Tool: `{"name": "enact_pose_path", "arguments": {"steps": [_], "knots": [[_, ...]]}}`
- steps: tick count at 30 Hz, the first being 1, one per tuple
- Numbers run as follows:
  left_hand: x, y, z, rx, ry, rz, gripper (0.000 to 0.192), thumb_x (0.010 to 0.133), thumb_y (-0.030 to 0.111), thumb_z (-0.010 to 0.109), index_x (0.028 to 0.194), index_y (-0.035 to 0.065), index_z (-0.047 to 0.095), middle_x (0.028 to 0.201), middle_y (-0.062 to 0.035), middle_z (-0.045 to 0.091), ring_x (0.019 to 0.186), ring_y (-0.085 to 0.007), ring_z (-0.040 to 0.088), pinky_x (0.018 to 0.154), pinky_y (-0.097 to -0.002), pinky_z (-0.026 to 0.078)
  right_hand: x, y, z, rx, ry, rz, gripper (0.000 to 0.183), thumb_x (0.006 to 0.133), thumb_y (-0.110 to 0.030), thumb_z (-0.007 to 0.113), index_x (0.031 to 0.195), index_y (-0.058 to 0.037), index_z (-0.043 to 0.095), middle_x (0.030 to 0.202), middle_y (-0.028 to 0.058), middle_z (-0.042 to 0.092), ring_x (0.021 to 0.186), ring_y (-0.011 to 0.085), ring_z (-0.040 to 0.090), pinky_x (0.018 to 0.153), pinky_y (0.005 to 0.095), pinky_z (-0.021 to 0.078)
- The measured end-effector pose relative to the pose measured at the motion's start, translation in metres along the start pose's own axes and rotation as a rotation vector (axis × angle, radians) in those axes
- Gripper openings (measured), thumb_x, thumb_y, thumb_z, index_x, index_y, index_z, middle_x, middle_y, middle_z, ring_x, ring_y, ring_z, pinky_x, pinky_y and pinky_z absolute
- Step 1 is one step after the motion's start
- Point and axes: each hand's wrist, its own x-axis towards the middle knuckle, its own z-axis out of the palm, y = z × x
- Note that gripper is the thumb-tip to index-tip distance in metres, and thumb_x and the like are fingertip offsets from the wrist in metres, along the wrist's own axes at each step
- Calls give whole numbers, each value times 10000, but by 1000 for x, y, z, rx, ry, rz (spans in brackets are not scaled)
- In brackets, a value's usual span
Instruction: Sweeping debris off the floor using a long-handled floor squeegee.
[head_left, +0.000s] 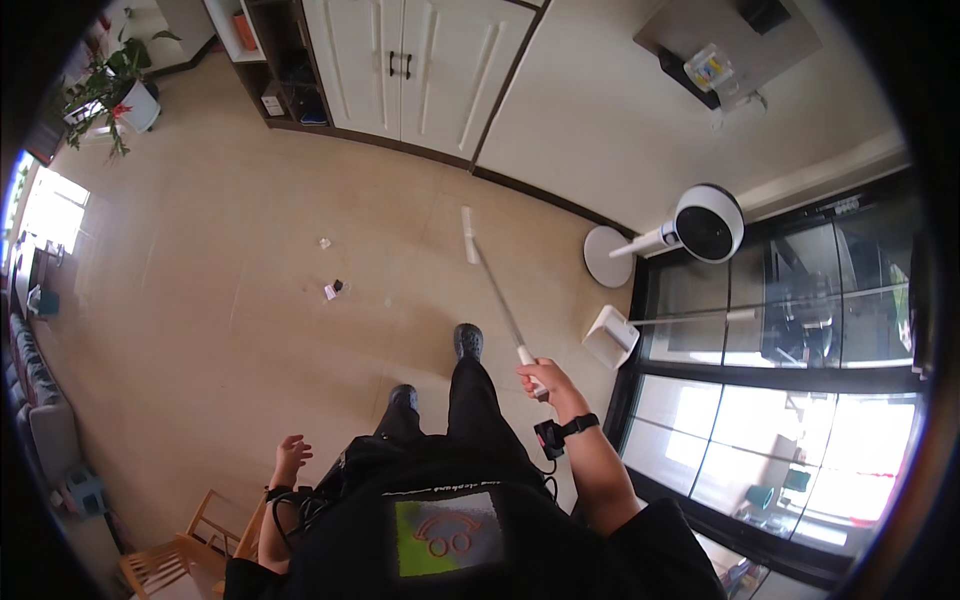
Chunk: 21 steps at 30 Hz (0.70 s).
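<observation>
My right hand (541, 379) is closed around the white grip of a long-handled broom (502, 301). Its white head (469, 235) is on the tiled floor, ahead of my feet. My left hand (293, 454) hangs at my left side with its fingers apart and holds nothing. Left of the broom head lie a small pile of pink and black litter (332, 289) and a crumpled pale scrap (325, 243). A white long-handled dustpan (613, 336) stands at the right, by the glass door.
A white pedestal fan (709, 223) rises from a round base beside the glass sliding door (720, 375). White cabinets (405, 75) line the far side. A potted plant (135, 105) stands at the upper left, and wooden chairs (161, 566) and a sofa (52, 435) at the lower left.
</observation>
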Motion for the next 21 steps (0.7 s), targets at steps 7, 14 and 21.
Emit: {"name": "enact_pose_path", "arguments": {"steps": [7,14,21], "knots": [[-5,-27,57,-155,-76,-76,293,829,176,497,1102,70,486,843,-115,613,641,-205,604,510,-313,447,33,-53,-71,118,253,-33,161,730,-85,574,661,-35,437,501,55,447,401,157,460,345,279,370],[-42,47,136,-71,-11,33,281,827,153,486,1084,44,505,847,-107,614,654,-175,592,541,-276,450,116,-88,-115,196,158,188,123,672,-31,538,611,-50,433,536,62,459,420,180,473,384,300,409],[-57,42,174,-152,124,11,296,824,145,468,1092,25,503,849,-104,627,700,-167,607,559,-257,442,117,-89,-23,-391,-50,220,193,684,31,494,869,77,464,565,99,517,475,195,548,402,330,451]]}}
